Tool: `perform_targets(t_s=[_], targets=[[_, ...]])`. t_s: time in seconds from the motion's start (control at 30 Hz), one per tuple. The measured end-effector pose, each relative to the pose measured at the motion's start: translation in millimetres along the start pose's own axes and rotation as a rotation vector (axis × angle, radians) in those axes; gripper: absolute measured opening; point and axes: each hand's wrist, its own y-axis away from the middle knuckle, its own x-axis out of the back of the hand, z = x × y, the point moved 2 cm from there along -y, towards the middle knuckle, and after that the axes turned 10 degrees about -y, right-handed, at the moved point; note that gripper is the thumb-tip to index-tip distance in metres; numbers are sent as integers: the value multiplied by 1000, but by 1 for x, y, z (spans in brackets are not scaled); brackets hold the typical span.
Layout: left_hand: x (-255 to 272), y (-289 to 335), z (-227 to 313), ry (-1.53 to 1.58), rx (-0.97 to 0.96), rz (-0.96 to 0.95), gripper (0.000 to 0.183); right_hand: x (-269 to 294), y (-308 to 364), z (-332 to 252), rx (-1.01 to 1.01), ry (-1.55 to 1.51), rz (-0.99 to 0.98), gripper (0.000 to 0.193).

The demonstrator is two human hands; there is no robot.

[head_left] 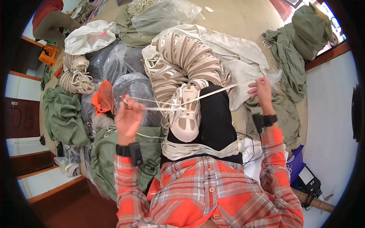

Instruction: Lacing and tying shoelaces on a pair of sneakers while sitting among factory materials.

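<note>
A beige and white shoe upper (185, 123) lies toe toward me on my black-trousered thigh. White shoelaces (216, 91) run out from its eyelets to both sides, drawn fairly straight. My left hand (129, 116) is closed, pinching lace strands out to the left of the shoe. Farther right and a little higher, my right hand (261, 91) has the other lace end at its curled fingertips. A bundle of loose white laces (203, 149) stretches across my lap. Behind the shoe, a long curved row of similar nested uppers (190, 57) reaches away from me.
Another stack of uppers (76, 74) sits at the far left, beside clear plastic bags (131, 89) and an orange bag (102, 98). Green cloth sacks (66, 116) lie to the left, others (291, 53) to the right. A person (55, 19) bends at the far left.
</note>
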Motion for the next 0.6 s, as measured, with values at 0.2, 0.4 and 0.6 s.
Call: perform_targets(t_s=[0.2,0.4,0.6], targets=[[-41,-8,-33,-365,-30,30,64,-17,3,12,-219,-837,-142,22],[-27,-20,-55,-436,9,229,66,72,-27,42,-121,-1455,15,8],[-26,-26,-79,-1087,-158,282,55,124,1,28,-20,-1160,174,12]])
